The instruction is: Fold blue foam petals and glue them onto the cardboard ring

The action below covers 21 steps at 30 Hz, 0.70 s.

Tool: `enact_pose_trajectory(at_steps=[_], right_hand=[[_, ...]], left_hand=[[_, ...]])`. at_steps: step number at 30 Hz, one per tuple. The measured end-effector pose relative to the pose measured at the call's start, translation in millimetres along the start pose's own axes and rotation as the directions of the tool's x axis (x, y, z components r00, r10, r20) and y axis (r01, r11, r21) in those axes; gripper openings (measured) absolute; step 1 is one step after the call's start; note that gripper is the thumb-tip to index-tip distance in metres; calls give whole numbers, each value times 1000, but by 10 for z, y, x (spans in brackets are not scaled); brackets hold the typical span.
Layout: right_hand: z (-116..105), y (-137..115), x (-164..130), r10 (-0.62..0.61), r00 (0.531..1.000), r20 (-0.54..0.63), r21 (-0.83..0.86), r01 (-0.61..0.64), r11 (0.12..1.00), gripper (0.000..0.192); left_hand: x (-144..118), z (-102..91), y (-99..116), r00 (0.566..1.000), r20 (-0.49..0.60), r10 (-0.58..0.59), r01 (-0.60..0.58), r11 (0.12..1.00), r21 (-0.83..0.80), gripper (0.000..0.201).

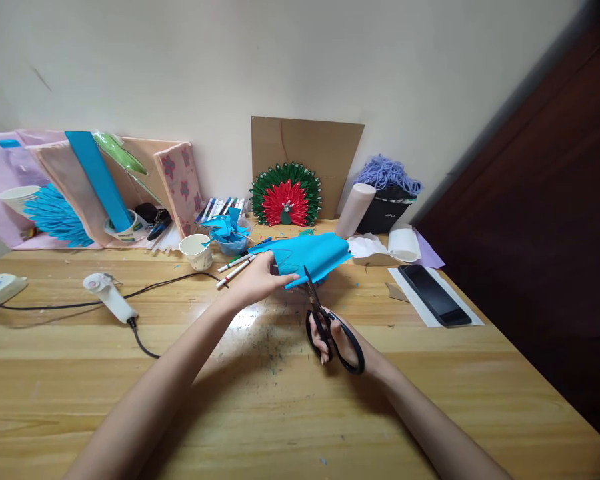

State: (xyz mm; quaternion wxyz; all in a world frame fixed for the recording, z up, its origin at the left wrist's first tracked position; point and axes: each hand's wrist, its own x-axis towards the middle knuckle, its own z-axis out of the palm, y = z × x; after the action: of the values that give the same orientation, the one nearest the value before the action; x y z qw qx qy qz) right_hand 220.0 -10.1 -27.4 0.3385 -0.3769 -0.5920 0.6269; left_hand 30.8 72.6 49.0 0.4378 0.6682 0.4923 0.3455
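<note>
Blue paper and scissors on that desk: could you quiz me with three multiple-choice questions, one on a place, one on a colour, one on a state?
1. Where does the phone lie?
A. right of the paper
B. beside the glue gun
C. in the cup

2. What colour are the scissors' handles?
A. red
B. black
C. yellow

3. How is the blue paper held?
A. flat under a book
B. rolled in a cup
C. pinched by the left hand

Answers: 1 A, it rests on a white sheet at the table's right. 2 B, the scissors in the right hand have black loops. 3 C, the left hand grips its edge at the blades.
</note>
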Motion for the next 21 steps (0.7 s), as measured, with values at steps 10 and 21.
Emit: enact_pose_trajectory(at_steps=[10,21], right_hand=[[25,24,30,33,987,-157,-91,-47,995,54],[43,-52,9,12,995,-97,-122,-24,992,59]], left_hand=[[-27,24,53,998,25,-51,51,999,-18,31],[48,91,-96,999,-50,-14,8,992,-124,34]])
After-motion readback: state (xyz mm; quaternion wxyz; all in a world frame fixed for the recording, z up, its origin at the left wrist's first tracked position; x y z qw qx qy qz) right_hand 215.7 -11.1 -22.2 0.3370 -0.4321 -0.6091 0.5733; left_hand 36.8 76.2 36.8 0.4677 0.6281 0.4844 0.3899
